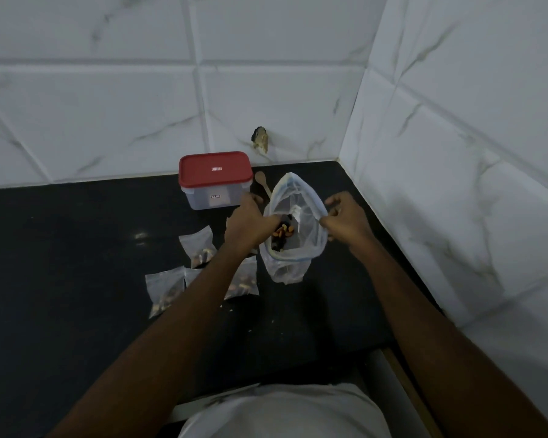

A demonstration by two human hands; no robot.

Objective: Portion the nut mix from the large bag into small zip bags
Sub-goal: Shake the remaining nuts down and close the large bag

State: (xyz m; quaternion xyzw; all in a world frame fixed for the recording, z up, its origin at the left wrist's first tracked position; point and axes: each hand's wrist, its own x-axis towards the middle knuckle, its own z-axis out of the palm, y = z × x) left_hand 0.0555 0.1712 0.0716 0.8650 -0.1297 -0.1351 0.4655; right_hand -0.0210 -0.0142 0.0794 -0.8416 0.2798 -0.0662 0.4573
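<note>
The large bag (293, 229), thin crinkled clear plastic, stands just right of the red-lidded tub (215, 180) on the dark glossy surface (76, 248). The right hand (345, 216) pinches its rim open; the left hand (250, 221) reaches inside, its grip hidden. Filled small zip bags (200, 248) lie below the tub. Likely scooping nuts; next needs an empty bag.

Both bare forearms reach up from the bottom of the frame toward centre. The left hand (246, 221) angles right, fingers curled and partly hidden. The right hand (345, 218), centre right, pinches with fingers closed, knuckles up.
</note>
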